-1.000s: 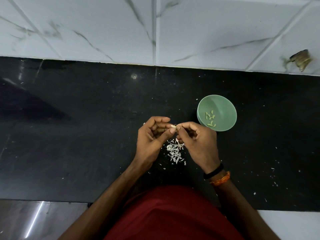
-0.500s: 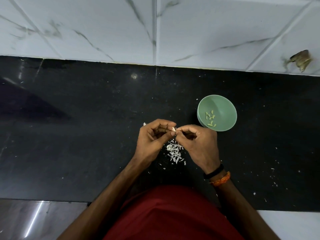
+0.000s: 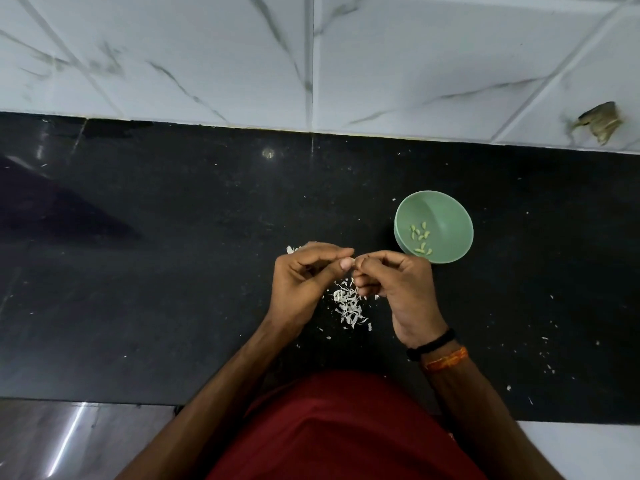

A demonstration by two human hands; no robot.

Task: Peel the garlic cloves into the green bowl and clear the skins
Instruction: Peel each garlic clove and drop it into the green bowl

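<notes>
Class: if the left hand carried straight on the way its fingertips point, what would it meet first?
The left hand points right, so it would likely meet the right hand first; their fingertips already nearly touch. The bowl lies further on.

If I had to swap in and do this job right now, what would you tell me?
Left hand and right hand meet at the fingertips above the skins, pinching something tiny; it is too hidden to name, probably a clove.
Green bowl sits on the black counter beside the right hand, with a few peeled cloves inside.
Pile of skins lies under the hands; small flecks are scattered to the right.
Left: finish peeling, drop it in the bowl, clear the skins.
</notes>
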